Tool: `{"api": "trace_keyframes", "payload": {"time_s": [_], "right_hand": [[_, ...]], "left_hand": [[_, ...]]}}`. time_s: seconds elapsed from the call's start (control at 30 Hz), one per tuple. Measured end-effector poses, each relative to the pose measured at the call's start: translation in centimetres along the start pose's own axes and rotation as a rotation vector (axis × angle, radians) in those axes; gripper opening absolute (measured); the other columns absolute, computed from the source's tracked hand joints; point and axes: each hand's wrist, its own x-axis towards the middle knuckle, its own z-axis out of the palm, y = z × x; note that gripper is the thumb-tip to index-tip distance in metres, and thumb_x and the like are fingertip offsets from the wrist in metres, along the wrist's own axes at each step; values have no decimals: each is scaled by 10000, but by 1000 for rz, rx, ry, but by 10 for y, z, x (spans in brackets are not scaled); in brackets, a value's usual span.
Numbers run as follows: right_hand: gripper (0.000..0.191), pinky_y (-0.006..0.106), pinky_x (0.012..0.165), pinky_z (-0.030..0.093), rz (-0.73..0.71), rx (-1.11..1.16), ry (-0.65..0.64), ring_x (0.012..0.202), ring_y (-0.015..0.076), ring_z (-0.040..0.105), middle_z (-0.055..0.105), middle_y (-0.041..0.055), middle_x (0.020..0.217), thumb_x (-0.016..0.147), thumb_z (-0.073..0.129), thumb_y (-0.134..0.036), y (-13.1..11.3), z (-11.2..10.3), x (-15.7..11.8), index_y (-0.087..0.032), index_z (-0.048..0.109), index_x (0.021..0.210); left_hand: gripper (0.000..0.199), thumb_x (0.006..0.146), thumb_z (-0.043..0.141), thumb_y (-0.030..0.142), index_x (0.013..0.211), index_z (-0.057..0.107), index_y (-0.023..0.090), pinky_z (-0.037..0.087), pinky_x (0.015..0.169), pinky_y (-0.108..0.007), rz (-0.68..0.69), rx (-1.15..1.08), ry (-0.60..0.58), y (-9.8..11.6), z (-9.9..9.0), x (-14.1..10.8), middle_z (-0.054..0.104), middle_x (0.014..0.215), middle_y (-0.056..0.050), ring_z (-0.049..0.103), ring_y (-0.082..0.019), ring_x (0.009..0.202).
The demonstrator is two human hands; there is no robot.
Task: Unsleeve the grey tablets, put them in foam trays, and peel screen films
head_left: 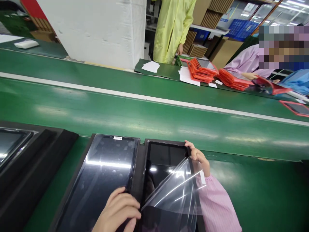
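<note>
On the bench (253, 187), the left screen (106, 180) (seven o'clock from mid-view) and right screen (159, 159) (six, partly overlain by film (182, 190)) are held in a tray (139, 170); another tray (41, 170) is laid at eight.

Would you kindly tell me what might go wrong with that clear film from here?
The clear film is lifted diagonally off the right-hand screen, so it might crease. The screen's upper part looks uncovered and could gather dust. The right hand seems to pinch the film's edge, which may slip.
</note>
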Motion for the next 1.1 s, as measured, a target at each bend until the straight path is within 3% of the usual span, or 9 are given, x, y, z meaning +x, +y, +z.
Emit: {"api": "trace_keyframes", "payload": {"time_s": [0.13, 0.23, 0.4, 0.5, 0.83, 0.97, 1.07, 1.1], "right_hand": [[379, 574, 1156, 212, -1, -11, -21, 1354, 373, 415, 688, 49, 1041, 735, 603, -430, -3, 0, 1, -238, 425, 461], [431, 570, 1148, 237, -18, -28, -45, 1334, 372, 441, 691, 49, 1021, 743, 603, -501, -5, 1, 1, -241, 412, 458], [367, 545, 1161, 245, -74, 1, -20, 1301, 359, 478, 690, 44, 941, 706, 649, -408, -3, 3, 3, -247, 399, 491], [337, 533, 1160, 243, -68, -1, -9, 1332, 355, 451, 692, 48, 937, 715, 630, -364, 0, 5, 5, -249, 388, 511], [235, 532, 1175, 237, -64, -37, -13, 1380, 325, 413, 726, 39, 1013, 707, 618, -284, 2, 11, 8, -260, 417, 590], [228, 561, 1184, 223, -41, -61, -29, 1391, 326, 409, 740, 29, 1053, 719, 643, -266, -3, 12, 12, -255, 452, 595], [60, 592, 1181, 229, -3, -119, -48, 1395, 329, 411, 706, 41, 1191, 751, 658, -288, -13, 12, 4, -246, 624, 777], [198, 610, 1170, 245, 12, -156, -49, 1388, 340, 420, 671, 50, 1267, 742, 689, -291, -19, 12, -3, -248, 666, 934]], "left_hand": [[308, 870, 529, 181, 1148, 642, 249, 466, 1055, -532, -131, 306, 124, -3, 9, -7, 659, 1251, -80, 607, -262, 1187], [445, 859, 503, 148, 1289, 580, 233, 432, 1083, -568, -180, 408, 90, 1, 17, -8, 574, 1384, -98, 512, -294, 1308], [606, 836, 464, 102, 1434, 463, 196, 344, 1127, -612, -147, 461, 4, 13, 16, 0, 441, 1517, -129, 365, -326, 1423], [640, 831, 451, 100, 1467, 432, 172, 294, 1151, -622, -127, 447, -46, 17, 12, 4, 380, 1560, -145, 298, -347, 1458], [558, 879, 368, 75, 1397, 539, 191, 250, 1179, -617, -226, 350, -75, 17, 10, 6, 399, 1551, -125, 271, -334, 1472], [475, 960, 337, 164, 1383, 550, 204, 229, 1187, -612, -264, 309, -75, 18, 9, 8, 399, 1558, -103, 278, -308, 1473], [473, 1020, 279, 326, 1398, 531, 195, 202, 1183, -638, -271, 248, -84, 16, 7, 8, 377, 1572, -114, 258, -312, 1481], [501, 1025, 254, 374, 1403, 524, 186, 192, 1182, -644, -264, 227, -90, 16, 6, 7, 363, 1579, -122, 246, -314, 1486]]}}
